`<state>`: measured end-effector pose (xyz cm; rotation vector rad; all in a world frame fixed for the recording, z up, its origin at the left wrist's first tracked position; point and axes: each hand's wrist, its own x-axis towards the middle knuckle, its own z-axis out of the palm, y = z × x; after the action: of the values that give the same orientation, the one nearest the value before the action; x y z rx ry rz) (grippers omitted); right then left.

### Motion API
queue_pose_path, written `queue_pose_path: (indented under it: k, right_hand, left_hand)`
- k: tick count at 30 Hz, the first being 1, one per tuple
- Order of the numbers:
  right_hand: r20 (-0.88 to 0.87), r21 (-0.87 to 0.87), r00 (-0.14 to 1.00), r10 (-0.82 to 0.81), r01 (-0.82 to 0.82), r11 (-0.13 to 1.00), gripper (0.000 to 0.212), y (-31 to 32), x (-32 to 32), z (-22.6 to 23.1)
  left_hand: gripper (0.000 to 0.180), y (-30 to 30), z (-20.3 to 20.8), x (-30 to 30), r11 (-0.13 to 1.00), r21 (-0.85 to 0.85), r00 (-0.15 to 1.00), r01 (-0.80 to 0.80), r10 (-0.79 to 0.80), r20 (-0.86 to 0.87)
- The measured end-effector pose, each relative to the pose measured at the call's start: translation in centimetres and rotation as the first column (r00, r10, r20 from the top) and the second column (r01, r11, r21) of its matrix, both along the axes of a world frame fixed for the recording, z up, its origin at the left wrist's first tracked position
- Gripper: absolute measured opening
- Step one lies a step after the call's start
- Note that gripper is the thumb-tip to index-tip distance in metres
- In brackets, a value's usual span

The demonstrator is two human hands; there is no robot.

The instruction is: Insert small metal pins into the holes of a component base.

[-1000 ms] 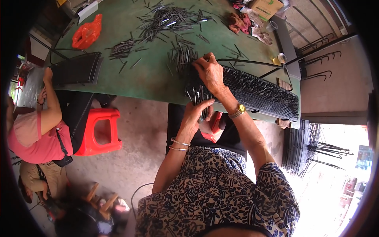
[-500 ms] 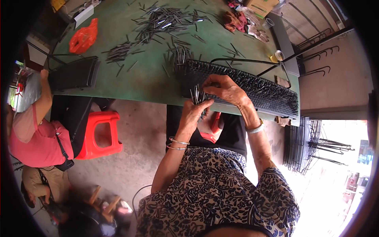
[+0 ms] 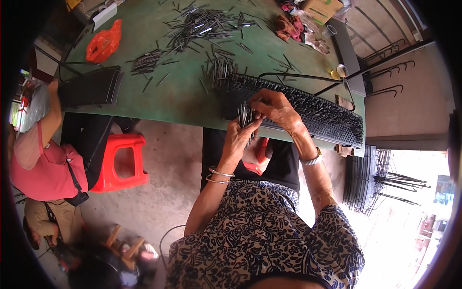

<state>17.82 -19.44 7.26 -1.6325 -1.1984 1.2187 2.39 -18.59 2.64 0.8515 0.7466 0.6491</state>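
Observation:
My left hand (image 3: 239,137) is closed round an upright bundle of thin dark metal rods (image 3: 245,114), whose ends stick up past the thumb. Close against it, my right hand (image 3: 275,110) has its fingers pinched together beside the bundle's upper ends; what lies between those fingertips is too small to make out. Both hands are in front of a long black perforated rack (image 3: 308,124) on the table's near edge. Rows of short dark pieces fill much of the rack's holes, and its left end is partly hidden behind my right hand.
Loose rods (image 3: 204,26) are heaped on the green table (image 3: 163,98). An orange-red plastic bag (image 3: 104,43), crumpled cloths (image 3: 291,29) and a cup (image 3: 338,72) lie farther off. At left, a person in pink (image 3: 48,166) sits by a red stool (image 3: 120,185). Wire racks (image 3: 368,180) stand right.
My right hand has drawn slightly closer to the rod bundle and now meets the left hand's fingertips. The left hand has shifted a little to the right, still holding the bundle.

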Motion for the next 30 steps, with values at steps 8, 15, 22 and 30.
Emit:
queue_pose_path:
  k: [8,15,22,30]
  right_hand:
    - [0.056,0.049,0.998,-0.005,0.003,0.999,0.021,-0.1,-0.4,-0.1]
    - [0.084,0.194,0.993,-0.082,0.065,0.979,0.018,0.8,0.2,0.5]
    - [0.358,0.556,0.811,-0.462,0.212,0.804,0.012,4.6,0.0,-2.9]
    - [0.382,0.594,0.828,-0.410,0.119,0.795,0.009,5.9,-0.4,-4.6]
  left_hand:
    - [0.018,-0.3,-1.3,0.1,0.997,0.076,0.998,-0.032,0.036,-0.055]
    - [0.015,-0.1,-1.7,-0.6,0.997,-0.024,0.998,-0.068,0.068,0.005]
    - [0.015,-0.1,-1.2,-0.3,0.971,-0.239,0.996,-0.012,0.033,0.086]
    - [0.017,-0.4,-0.3,-0.5,0.931,-0.364,0.991,-0.007,0.056,0.124]
